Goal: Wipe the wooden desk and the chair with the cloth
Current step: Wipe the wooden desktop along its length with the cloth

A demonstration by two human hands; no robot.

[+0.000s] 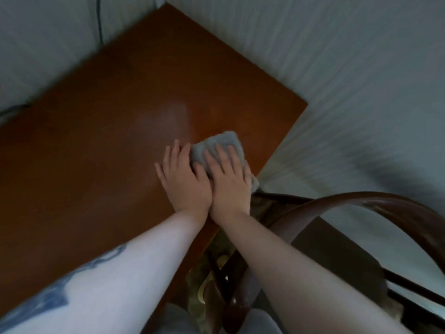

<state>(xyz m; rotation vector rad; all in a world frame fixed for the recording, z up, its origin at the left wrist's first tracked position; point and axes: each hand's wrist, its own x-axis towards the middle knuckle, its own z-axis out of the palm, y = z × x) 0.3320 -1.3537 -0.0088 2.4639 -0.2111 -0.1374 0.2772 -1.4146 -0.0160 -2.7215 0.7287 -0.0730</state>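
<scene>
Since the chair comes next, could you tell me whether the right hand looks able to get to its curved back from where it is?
Probably yes: the right hand lies flat on the cloth at the desk edge, the chair back beside it, nothing between.

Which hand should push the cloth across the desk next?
Probably the right hand. It lies flat on the grey cloth, fingers spread over it, near the desk's right edge. The left hand rests mostly on bare wood beside the cloth, touching only its edge.
</scene>
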